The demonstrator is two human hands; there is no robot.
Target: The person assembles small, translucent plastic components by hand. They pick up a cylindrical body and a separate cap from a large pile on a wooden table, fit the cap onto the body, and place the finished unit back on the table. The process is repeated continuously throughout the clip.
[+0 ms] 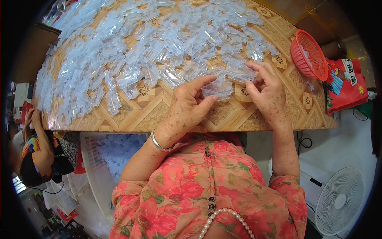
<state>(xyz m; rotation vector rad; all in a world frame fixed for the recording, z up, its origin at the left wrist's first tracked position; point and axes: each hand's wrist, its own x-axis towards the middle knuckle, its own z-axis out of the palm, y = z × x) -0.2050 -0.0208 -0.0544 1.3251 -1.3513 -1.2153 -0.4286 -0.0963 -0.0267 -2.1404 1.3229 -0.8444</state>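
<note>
My left hand (pixel 190 101), with a silver bangle at the wrist, has its thumb and index finger curved around a clear plastic piece (pixel 219 89) just above the table's near side. To its right, my right hand (pixel 267 89) has thumb and index at the two long edges of another clear plastic piece (pixel 238 72). Its other fingers are curled in. The two pieces are close together but look apart. Beyond both hands spreads a thick layer of similar clear, boxy plastic pieces (pixel 171 44), loosely heaped on the wood-patterned table (pixel 151 113).
At the right edge stand a red plastic basket (pixel 308 53) and a red bag (pixel 346 87). A white fan (pixel 340 201) is low on the right. Below the table at left sits a white crate (pixel 93 159) with bluish pieces. Another person (pixel 38 153) works at far left.
</note>
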